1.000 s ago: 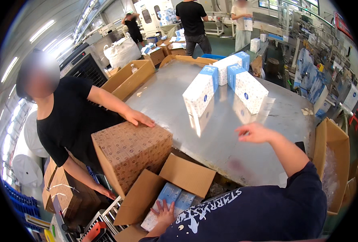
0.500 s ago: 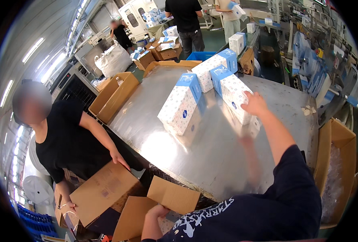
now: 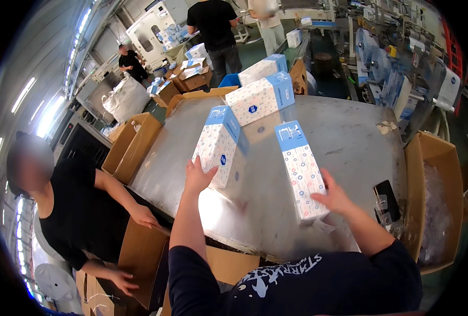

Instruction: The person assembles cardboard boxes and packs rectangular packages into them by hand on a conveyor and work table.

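Observation:
A long white pack with a blue end band and small round dots (image 3: 302,181) lies near the table's right-hand middle. Spread along its right edge, my right hand (image 3: 335,196) touches it with thumb and fingers apart. To the left stands a similar white and blue pack (image 3: 215,145). My left hand (image 3: 196,176) rests against its near left side, fingers spread. Behind these, another dotted pack (image 3: 260,102) lies slantwise, meeting the far end of the left pack. A further pack (image 3: 263,68) sits beyond it. The undersides of the packs are hidden.
The metal table (image 3: 344,131) reflects the packs. An open carton of clear plastic (image 3: 434,210) and a phone (image 3: 386,197) are at right. At left, a co-worker (image 3: 81,205) handles an open brown carton (image 3: 144,263). Another carton (image 3: 131,145) borders the table's left edge.
My left hand has left the carton flap below and come up to the left pack. The right pack has turned and come nearer with my right hand. The co-worker's carton has tipped open.

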